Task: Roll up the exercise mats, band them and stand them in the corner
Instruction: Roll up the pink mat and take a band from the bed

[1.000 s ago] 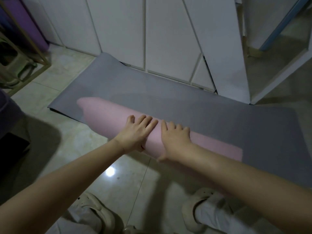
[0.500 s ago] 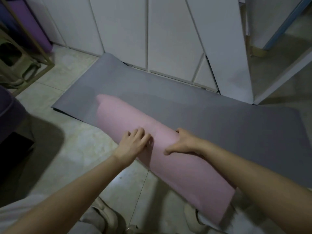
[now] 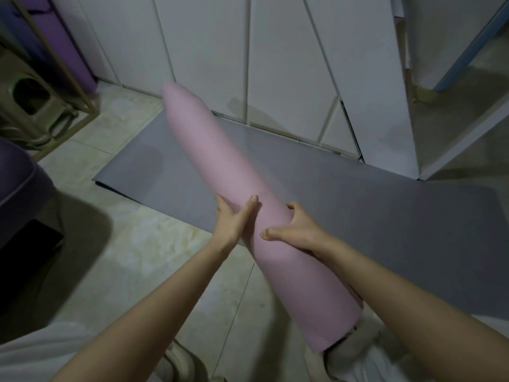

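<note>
A rolled pink mat (image 3: 220,164) is lifted off the floor, tilted with its far end up toward the white doors and its near end by my legs. My left hand (image 3: 234,221) holds it from the left side, thumb on top. My right hand (image 3: 296,232) grips it from the right, thumb across the front. Under it a grey mat (image 3: 358,213) lies flat and unrolled on the tiled floor.
White cabinet doors (image 3: 275,64) stand behind the grey mat. A purple rolled mat (image 3: 68,45) stands at the back left beside a gold-framed rack (image 3: 63,78) holding a stool. A dark purple seat (image 3: 19,183) sits at the left. My shoes are below.
The pink roll has left the grey mat: both hands picked it up and swung its far end up and toward the doors.
</note>
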### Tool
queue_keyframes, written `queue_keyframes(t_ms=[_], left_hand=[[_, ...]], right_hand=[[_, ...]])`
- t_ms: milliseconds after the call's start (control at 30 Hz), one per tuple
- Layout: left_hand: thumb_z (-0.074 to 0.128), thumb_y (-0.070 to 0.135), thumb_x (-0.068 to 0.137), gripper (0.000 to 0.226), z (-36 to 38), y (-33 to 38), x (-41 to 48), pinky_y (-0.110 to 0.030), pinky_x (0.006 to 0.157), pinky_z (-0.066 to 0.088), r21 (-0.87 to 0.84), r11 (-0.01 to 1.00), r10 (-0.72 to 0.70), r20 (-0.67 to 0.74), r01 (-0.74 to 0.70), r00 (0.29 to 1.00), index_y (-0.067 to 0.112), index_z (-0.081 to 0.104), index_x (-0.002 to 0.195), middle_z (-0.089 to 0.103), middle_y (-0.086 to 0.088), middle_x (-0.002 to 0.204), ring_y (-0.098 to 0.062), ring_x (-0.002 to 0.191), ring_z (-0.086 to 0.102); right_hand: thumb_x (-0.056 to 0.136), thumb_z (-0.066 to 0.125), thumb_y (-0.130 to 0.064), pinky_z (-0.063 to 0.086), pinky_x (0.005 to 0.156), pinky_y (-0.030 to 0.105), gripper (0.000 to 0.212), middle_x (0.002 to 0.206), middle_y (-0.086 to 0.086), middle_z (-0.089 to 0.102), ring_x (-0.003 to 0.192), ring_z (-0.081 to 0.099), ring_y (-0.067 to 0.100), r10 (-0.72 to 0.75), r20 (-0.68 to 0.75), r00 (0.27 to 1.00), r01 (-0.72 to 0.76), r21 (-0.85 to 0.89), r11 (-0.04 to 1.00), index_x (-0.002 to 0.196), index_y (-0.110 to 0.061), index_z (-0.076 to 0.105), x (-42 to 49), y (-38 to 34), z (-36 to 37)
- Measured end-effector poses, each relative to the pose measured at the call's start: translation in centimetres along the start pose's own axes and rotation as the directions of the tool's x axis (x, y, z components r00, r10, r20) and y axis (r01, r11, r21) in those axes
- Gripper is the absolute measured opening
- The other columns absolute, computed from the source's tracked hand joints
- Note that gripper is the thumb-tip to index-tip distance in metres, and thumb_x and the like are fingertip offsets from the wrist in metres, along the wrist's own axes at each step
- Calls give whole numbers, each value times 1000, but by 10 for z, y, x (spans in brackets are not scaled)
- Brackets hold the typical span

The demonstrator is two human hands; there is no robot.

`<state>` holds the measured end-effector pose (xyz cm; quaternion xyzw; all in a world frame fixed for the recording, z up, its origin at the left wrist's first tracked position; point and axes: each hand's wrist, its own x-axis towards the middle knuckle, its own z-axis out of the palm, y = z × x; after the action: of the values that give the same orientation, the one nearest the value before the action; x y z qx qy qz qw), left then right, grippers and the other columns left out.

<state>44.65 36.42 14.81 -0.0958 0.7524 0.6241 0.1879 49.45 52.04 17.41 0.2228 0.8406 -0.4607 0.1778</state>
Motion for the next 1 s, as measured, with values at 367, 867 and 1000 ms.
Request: queue_keyframes(t_ms=[367, 867, 1000], left_hand=[[86, 40, 52, 102, -19, 16, 15, -42, 99, 46, -83, 992, 69, -275, -95, 959, 14, 33, 135, 51, -5, 129, -23, 113, 54], [82, 42, 59, 111, -10, 3, -16, -24, 99, 37, 278, 827, 510, -1, -489, 860, 28, 15, 146, 31, 8, 141, -1, 123, 35], [79, 48, 53, 115, -10, 17, -11, -23, 99, 41, 251, 862, 431, 96, -441, 897, 24, 14, 145, 26, 5, 135, -13, 128, 34]], right_hand=[[67, 77, -47, 45, 96, 32, 75, 122, 5, 51, 112, 51, 20, -163, 225, 961, 242, -392, 888, 130, -17, 49, 4, -16, 8], [61, 85, -44, 46, 96, 31, 93, 134, 7, 51, 121, 53, 20, -150, -434, 888, 289, 273, 918, 129, -5, 36, 18, -107, -21], [60, 84, -45, 48, 94, 34, 90, 132, 7, 54, 120, 54, 26, -141, -476, 868, 264, 201, 943, 128, -7, 38, 15, -103, -29]])
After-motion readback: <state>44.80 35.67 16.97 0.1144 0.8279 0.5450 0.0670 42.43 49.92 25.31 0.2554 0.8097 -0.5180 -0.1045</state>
